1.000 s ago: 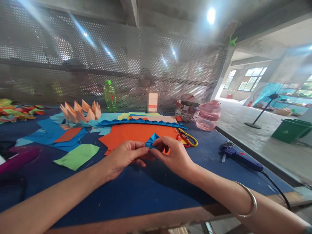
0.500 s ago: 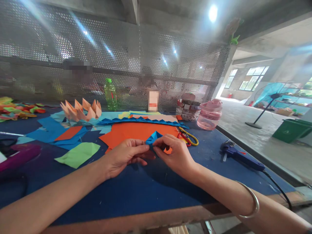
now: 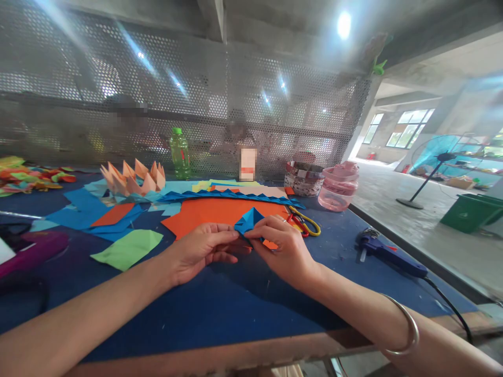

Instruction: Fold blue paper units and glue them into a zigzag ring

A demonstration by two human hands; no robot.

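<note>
Both hands meet over the blue table (image 3: 220,309) and pinch a small folded blue paper piece (image 3: 247,220). My left hand (image 3: 196,251) grips its left edge with thumb and fingertips. My right hand (image 3: 281,248) pinches its right side, fingers curled; a silver bangle (image 3: 406,327) sits on that wrist. The folded piece stands up in a pointed, triangular shape just above a large orange paper sheet (image 3: 212,212).
Scissors (image 3: 302,221) with yellow and red handles lie right of the hands. A blue glue gun (image 3: 387,252) with cable lies further right. Behind are a blue zigzag strip (image 3: 228,196), peach folded crowns (image 3: 131,178), a green bottle (image 3: 179,153), a pink jar (image 3: 338,186), loose papers and a perforated metal screen.
The folded blue piece has risen and opened slightly wider between my fingers; both hands shifted a little up and to the right.
</note>
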